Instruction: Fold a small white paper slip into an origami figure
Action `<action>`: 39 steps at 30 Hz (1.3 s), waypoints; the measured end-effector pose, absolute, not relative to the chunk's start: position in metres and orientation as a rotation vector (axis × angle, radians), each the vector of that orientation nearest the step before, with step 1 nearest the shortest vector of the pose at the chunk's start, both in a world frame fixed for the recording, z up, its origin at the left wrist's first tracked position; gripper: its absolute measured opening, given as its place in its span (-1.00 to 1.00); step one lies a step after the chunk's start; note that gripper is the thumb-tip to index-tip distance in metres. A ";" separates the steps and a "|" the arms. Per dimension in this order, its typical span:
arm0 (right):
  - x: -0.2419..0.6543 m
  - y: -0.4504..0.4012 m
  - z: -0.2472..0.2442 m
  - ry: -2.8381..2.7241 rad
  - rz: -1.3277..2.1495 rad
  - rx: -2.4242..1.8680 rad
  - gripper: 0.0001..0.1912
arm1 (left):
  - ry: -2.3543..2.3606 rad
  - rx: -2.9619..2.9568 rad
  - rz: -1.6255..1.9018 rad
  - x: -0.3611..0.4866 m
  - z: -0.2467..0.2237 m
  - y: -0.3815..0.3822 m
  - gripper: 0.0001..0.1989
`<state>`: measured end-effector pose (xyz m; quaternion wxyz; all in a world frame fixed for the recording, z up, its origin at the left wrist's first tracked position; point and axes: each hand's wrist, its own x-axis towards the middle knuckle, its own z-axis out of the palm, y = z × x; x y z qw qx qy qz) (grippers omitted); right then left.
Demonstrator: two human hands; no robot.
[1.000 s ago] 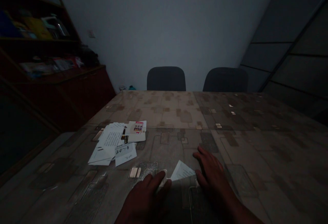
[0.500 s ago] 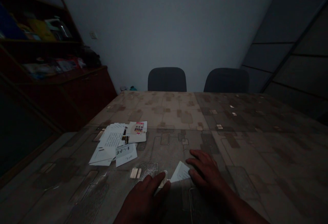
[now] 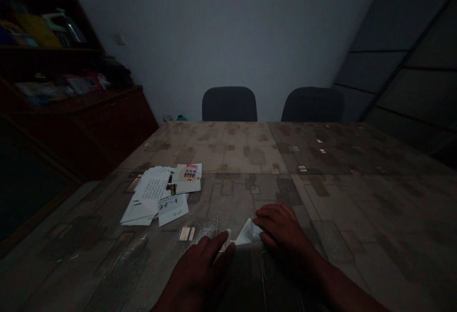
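A small folded piece of white paper (image 3: pixel 249 232), pointed at the top, sits on the patterned tablecloth near the front of the table. Around its right side curl the fingers of my right hand (image 3: pixel 285 233), with the thumb and fingertips pressed on that edge. My left hand (image 3: pixel 200 264) lies flat beside the paper's left corner, index finger and thumb stretched out and a little apart. Whether the left thumb touches the corner, I cannot tell.
To the left, a loose pile of printed papers and cards (image 3: pixel 153 193) lies on the tablecloth (image 3: pixel 228 152). Two dark chairs (image 3: pixel 229 105) stand behind the table's far edge. A dark wooden cabinet (image 3: pixel 117 112) with filled shelves is at the left.
My right hand's fingers have come in over the paper's right side and closed on it. The paper looks more bent there. My left hand stays by the left corner.
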<state>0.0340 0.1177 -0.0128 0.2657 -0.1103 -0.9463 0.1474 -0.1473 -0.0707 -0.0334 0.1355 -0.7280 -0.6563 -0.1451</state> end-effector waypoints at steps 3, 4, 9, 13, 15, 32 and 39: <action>0.031 0.116 -0.007 -2.509 0.395 -0.247 -0.75 | -1.876 -2.135 -0.413 -0.148 -0.031 -0.070 -0.56; 0.030 0.115 -0.005 -2.497 0.405 -0.229 -0.79 | -1.874 -2.138 -0.417 -0.148 -0.031 -0.070 -0.56; 0.029 0.112 0.003 -2.507 0.524 -0.262 -0.92 | -1.893 -2.119 -0.478 -0.146 -0.028 -0.070 -0.60; 0.032 0.108 0.010 -2.507 0.784 -0.289 -0.88 | -1.967 -2.192 -0.702 -0.151 -0.020 -0.072 -0.58; 0.033 0.106 0.013 -2.458 0.998 -0.381 -0.91 | -2.125 -2.225 -0.891 -0.154 -0.014 -0.071 -0.54; 0.027 0.093 0.005 -1.602 2.233 -0.763 -0.53 | -2.649 -1.600 -2.656 -0.130 0.004 -0.019 -0.71; 0.026 0.091 0.004 -1.536 2.250 -0.691 -0.58 | -2.654 -1.493 -2.819 -0.126 0.006 -0.018 -0.65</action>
